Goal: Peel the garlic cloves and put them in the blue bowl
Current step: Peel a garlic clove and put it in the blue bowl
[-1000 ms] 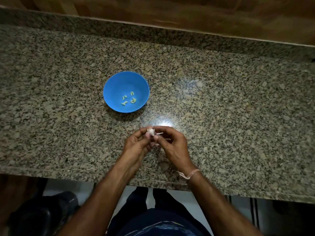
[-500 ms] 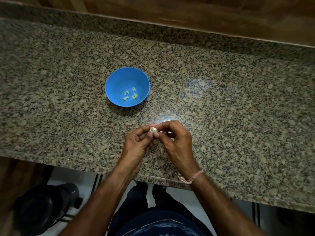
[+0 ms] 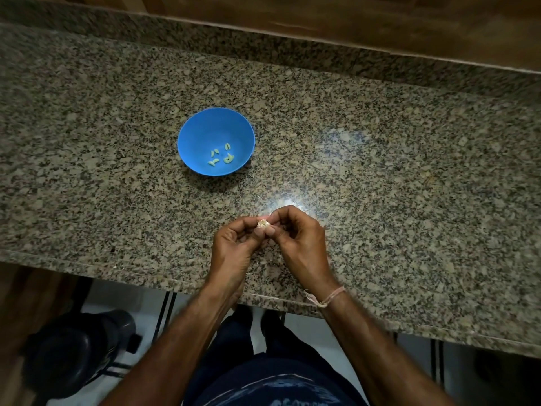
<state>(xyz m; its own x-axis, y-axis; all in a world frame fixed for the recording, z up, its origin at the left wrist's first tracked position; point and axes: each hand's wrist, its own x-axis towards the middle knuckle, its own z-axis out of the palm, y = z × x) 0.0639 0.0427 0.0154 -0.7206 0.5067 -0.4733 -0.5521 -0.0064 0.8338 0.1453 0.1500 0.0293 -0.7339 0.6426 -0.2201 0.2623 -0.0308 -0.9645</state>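
Granite counter (image 3: 380, 171) bearing blue bowl (image 3: 190, 133), peeled cloves (image 3: 221, 158) inside. Left hand (image 3: 234, 247), right hand (image 3: 298, 238) both pinching garlic piece (image 3: 263, 223), peeling. Next: stripping skin, dropping clove into bowl.

The tabletop (image 3: 380, 171) is speckled granite, polished smooth, with a glossy patch of reflected light. Behind it runs a brown wooden surface (image 3: 351, 19) with visible grain. The blue bowl (image 3: 205, 133) looks like smooth plastic with a soft sheen. The garlic (image 3: 263, 223) shows a dry, papery, rough end. A thin woven thread band (image 3: 330, 297) circles one wrist.
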